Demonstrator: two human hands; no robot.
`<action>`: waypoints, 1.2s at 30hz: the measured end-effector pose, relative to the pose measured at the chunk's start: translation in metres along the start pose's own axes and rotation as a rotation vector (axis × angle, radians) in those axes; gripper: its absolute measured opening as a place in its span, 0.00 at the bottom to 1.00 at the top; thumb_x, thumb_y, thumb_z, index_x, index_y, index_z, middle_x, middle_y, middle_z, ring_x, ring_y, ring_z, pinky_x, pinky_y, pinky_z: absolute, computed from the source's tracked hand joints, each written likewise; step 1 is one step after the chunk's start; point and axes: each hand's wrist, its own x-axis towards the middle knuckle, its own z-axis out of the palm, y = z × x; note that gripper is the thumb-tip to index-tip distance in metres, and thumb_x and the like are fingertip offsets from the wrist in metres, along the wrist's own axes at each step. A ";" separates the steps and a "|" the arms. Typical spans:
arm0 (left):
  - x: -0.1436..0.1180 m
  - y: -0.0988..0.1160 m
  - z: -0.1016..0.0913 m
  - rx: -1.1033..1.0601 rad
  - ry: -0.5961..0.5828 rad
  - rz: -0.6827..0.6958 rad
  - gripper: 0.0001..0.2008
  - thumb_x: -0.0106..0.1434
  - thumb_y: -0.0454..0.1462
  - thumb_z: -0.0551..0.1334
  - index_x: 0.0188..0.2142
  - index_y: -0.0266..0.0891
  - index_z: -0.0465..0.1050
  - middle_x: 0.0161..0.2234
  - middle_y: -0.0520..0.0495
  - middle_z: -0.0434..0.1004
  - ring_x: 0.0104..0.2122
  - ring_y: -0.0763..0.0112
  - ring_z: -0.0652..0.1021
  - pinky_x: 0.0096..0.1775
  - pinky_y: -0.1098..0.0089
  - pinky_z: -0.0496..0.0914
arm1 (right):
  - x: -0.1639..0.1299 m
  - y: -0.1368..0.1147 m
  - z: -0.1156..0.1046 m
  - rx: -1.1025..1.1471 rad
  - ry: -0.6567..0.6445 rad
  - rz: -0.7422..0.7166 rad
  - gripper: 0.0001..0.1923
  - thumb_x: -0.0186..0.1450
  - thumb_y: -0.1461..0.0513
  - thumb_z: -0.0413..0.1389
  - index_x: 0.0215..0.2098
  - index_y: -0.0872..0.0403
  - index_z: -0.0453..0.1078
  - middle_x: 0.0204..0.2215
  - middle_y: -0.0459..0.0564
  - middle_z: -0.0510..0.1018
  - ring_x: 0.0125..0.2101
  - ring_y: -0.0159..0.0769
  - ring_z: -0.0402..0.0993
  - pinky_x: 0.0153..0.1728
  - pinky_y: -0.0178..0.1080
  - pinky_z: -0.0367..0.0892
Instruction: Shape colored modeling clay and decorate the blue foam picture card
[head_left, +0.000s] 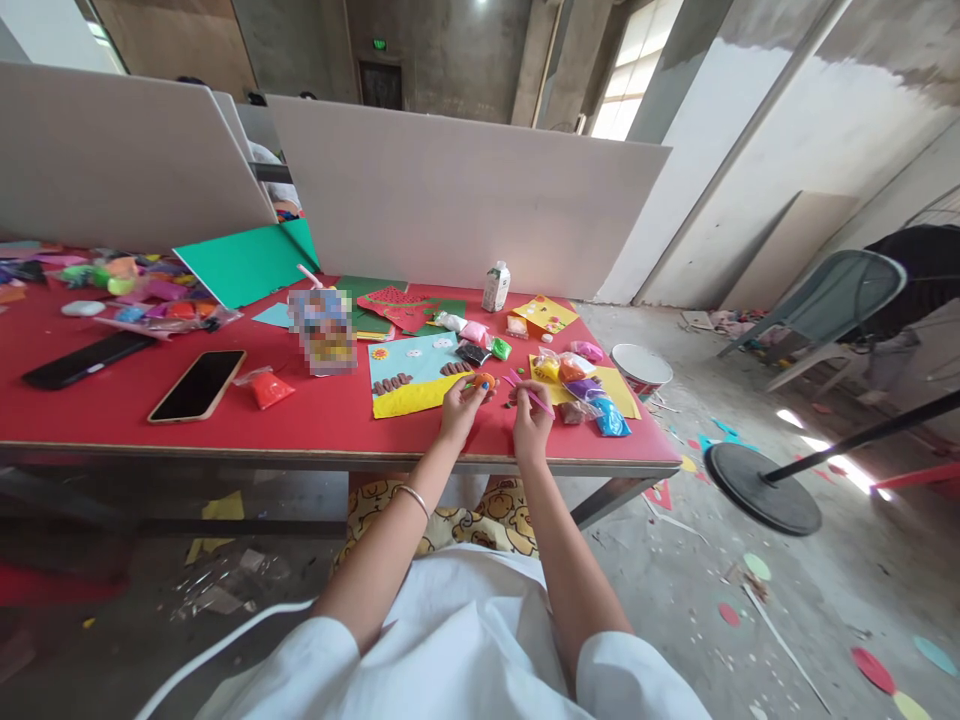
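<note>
red table [337,422] — left hand [460,409] pinching orange piece [482,380], right hand [531,428] holding thin pink tool [541,404]

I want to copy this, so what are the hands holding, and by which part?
The left hand holds a small orange piece, the right hand a pink stick; the exact gripping spots are too small to tell.

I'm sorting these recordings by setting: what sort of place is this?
Probably an improvised craft workspace in a rough or unfinished building. Bags of coloured material and a blue-and-yellow picture lie on a red table; the right-hand wall looks patchily painted.
</note>
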 end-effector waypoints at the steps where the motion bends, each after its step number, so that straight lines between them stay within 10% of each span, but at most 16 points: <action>1: 0.000 0.000 0.000 -0.013 0.010 0.000 0.24 0.46 0.47 0.72 0.37 0.35 0.71 0.33 0.40 0.82 0.31 0.65 0.81 0.40 0.62 0.73 | -0.001 0.000 0.000 -0.022 0.006 -0.027 0.08 0.64 0.57 0.52 0.36 0.53 0.66 0.29 0.45 0.70 0.30 0.31 0.70 0.32 0.36 0.68; 36: 0.002 0.000 0.002 -0.013 0.133 0.029 0.20 0.46 0.44 0.71 0.35 0.38 0.69 0.29 0.46 0.79 0.31 0.64 0.80 0.38 0.63 0.74 | -0.010 0.004 0.000 -0.562 -0.292 -0.341 0.05 0.63 0.64 0.50 0.36 0.51 0.66 0.31 0.47 0.76 0.28 0.34 0.72 0.31 0.37 0.68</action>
